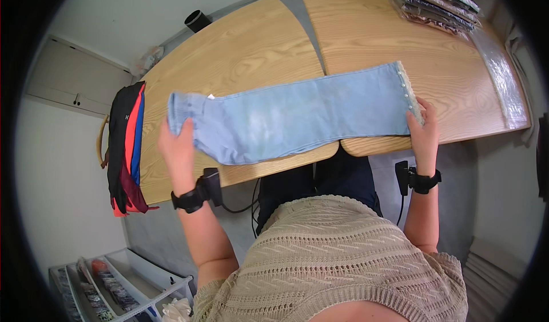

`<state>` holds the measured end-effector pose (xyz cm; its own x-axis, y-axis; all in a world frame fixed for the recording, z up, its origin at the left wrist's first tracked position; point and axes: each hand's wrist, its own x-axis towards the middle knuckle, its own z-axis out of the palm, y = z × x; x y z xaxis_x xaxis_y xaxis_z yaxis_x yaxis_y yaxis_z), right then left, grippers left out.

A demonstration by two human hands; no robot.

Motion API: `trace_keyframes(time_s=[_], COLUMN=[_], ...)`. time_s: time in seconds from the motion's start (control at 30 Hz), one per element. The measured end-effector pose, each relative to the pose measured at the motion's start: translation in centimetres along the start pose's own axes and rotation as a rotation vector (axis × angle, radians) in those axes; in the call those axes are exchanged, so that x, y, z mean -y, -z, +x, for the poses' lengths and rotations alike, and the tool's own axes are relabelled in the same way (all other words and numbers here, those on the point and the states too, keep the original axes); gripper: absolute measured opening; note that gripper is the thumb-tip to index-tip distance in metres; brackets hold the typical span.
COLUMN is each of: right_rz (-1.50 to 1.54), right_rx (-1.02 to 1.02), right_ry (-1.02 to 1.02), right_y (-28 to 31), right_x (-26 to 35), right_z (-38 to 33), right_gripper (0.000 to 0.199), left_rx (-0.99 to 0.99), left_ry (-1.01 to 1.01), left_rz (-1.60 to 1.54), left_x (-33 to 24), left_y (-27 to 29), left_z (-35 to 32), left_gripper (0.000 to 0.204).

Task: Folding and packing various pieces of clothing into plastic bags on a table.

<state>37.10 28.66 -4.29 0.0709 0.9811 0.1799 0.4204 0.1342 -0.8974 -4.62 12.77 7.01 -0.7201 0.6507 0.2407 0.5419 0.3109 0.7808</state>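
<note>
Denim jeans (291, 116) lie folded across the table (257, 42); left hand (178, 148) pinches the waistband, right hand (424, 129) the hem: keep both ends taut and level.

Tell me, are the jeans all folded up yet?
Partly. The light blue jeans already lie folded lengthwise, one leg over the other, across the wooden table. The left hand grips the waist end and the right hand the hem end. They are stretched out full length, so folding them shorter looks left.
</note>
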Motion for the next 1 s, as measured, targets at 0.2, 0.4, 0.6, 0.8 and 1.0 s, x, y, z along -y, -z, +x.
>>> trace_keyframes(time_s=[0.2, 0.4, 0.6, 0.8, 1.0], right_rz=[-0.055, -0.061, -0.07, -0.082, -0.097], right_rx=[-0.015, -0.02, -0.038, -0.059, -0.033], right_ry=[-0.001, 0.015, 0.015, 0.064, 0.032], right_y=[-0.3, -0.4, -0.4, -0.7, -0.5], right_x=[0.7, 0.9, 0.9, 0.6, 2.1], right_z=[-0.2, -0.4, -0.4, -0.4, -0.7], right_gripper=[0.037, 0.036, 0.035, 0.035, 0.034], left_rx=[0.085, 0.4, 0.243, 0.351, 0.334], left_ry=[-0.455, -0.365, -0.477, -0.465, -0.509], left_rz=[0.487, 0.583, 0.492, 0.433, 0.381], left_x=[-5.7, -4.3, -4.8, -4.1, -3.1], left_y=[-9.4, -13.3, -12.5, -13.6, -14.1], left_z=[-5.4, -8.2, -7.0, -8.4, -8.2], left_gripper=[0.056, 0.064, 0.063, 0.054, 0.051])
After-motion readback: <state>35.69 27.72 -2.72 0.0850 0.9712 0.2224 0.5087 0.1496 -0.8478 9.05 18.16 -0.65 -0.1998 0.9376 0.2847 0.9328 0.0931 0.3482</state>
